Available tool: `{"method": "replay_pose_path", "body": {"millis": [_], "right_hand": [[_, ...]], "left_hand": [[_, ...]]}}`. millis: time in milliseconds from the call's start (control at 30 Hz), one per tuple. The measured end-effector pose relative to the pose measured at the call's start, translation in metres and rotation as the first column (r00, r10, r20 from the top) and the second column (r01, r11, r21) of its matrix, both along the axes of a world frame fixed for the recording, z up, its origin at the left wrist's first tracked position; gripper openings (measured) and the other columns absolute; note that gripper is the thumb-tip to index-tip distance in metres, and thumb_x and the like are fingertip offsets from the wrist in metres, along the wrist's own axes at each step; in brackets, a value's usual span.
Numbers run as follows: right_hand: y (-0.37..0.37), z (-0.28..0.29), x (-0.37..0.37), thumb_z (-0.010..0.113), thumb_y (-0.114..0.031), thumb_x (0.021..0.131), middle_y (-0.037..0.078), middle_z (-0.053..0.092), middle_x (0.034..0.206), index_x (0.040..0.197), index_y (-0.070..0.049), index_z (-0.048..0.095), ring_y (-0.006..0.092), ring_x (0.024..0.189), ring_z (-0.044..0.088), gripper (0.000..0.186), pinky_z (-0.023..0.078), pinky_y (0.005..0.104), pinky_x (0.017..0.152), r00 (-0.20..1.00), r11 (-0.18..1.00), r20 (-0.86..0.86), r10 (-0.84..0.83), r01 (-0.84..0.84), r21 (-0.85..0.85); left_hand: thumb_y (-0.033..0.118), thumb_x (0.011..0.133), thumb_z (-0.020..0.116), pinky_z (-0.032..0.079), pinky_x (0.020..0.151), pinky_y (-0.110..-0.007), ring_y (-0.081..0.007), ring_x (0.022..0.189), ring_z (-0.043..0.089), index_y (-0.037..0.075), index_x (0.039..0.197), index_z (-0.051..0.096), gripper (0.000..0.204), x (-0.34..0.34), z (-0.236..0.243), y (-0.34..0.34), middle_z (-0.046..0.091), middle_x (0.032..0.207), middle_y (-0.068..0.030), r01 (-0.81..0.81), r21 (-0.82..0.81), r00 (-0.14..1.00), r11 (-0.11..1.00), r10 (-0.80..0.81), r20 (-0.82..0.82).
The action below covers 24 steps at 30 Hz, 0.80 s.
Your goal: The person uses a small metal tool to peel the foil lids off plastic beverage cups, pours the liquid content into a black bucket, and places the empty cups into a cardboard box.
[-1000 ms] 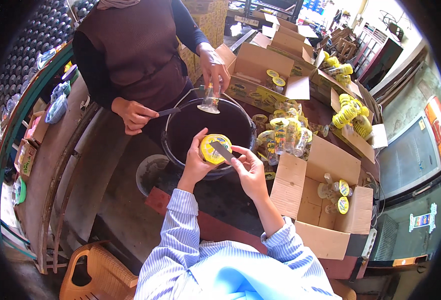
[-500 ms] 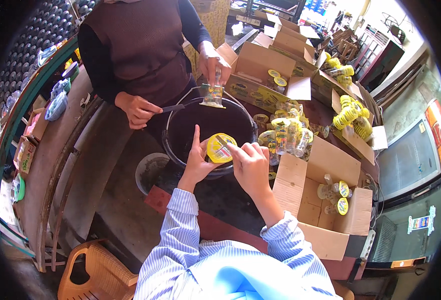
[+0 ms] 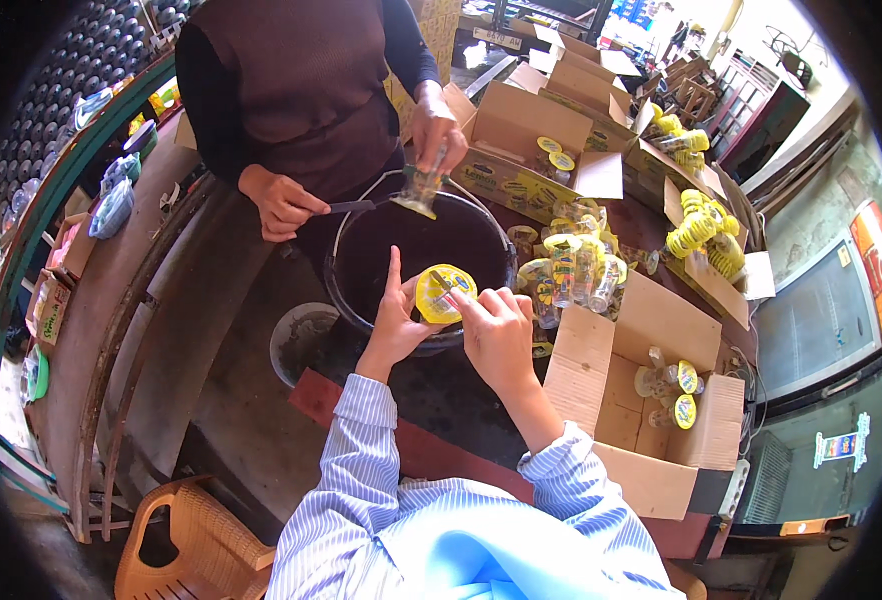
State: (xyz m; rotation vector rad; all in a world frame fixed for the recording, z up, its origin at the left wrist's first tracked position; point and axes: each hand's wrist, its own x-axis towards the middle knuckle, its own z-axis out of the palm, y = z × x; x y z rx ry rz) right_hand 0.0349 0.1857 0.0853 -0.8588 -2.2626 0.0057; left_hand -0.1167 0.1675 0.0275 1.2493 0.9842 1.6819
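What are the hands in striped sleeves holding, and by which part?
The left hand holds a yellow-topped cup by its side. The right hand holds a slim blade over the cup's top; its gripped end is hidden in the hand.

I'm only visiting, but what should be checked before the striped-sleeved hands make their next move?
1. Left hand holding the yellow-lidded cup: ok.
2. Right hand gripping the blade: ok, blade against the lid.
3. Left index finger clear of the blade: ok, extended beside the lid.
4. Lid cut through: cannot tell.
5. Co-worker's hands apart from these: ok, toward the black bucket's far side.
6. Cardboard box open: ok, lidded cups inside.
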Motion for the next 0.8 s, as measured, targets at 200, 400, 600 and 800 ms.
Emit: {"method": "replay_pose_path", "body": {"millis": [200,400,600,800], "right_hand": [[-0.001,-0.001,0.001,0.056,-0.008,0.071,0.003,0.056,0.075,0.095,-0.012,0.064,0.0193,0.075,0.051,0.025,0.035,0.0330,0.070,1.000,1.000,0.006,0.000,0.000,-0.011],[0.000,-0.004,0.002,0.055,-0.008,0.071,0.003,0.055,0.075,0.095,-0.012,0.064,0.0192,0.075,0.051,0.025,0.035,0.0329,0.071,1.000,1.000,0.013,-0.003,0.003,-0.015],[0.000,0.002,0.000,0.056,-0.008,0.070,0.003,0.055,0.074,0.093,-0.013,0.064,0.0194,0.076,0.051,0.025,0.035,0.0332,0.072,0.999,1.000,0.045,-0.003,0.004,-0.011],[-0.001,0.007,0.003,0.057,-0.007,0.067,0.003,0.055,0.075,0.093,-0.012,0.064,0.0193,0.077,0.051,0.027,0.034,0.0332,0.073,0.996,1.000,0.093,-0.003,0.006,-0.026]], "left_hand": [[-0.006,0.060,0.074,0.045,0.088,-0.034,-0.0211,0.102,0.054,0.012,0.136,-0.014,0.118,0.002,0.005,-0.002,0.051,0.113,-0.0167,-0.006,-0.010,1.000,1.000,0.006,-0.026],[-0.007,0.060,0.073,0.045,0.088,-0.034,-0.0208,0.102,0.054,0.013,0.137,-0.014,0.117,0.002,0.006,-0.002,0.051,0.113,-0.0167,-0.024,-0.019,0.999,1.000,0.024,-0.026],[-0.008,0.061,0.072,0.044,0.089,-0.035,-0.0212,0.104,0.053,0.014,0.136,-0.015,0.118,0.001,0.003,-0.001,0.051,0.115,-0.0174,-0.022,-0.034,0.998,0.999,0.020,-0.055],[-0.008,0.061,0.072,0.044,0.089,-0.034,-0.0214,0.104,0.053,0.015,0.136,-0.015,0.117,0.005,0.008,-0.002,0.050,0.117,-0.0171,-0.019,-0.022,1.000,1.000,0.019,-0.023]]}}
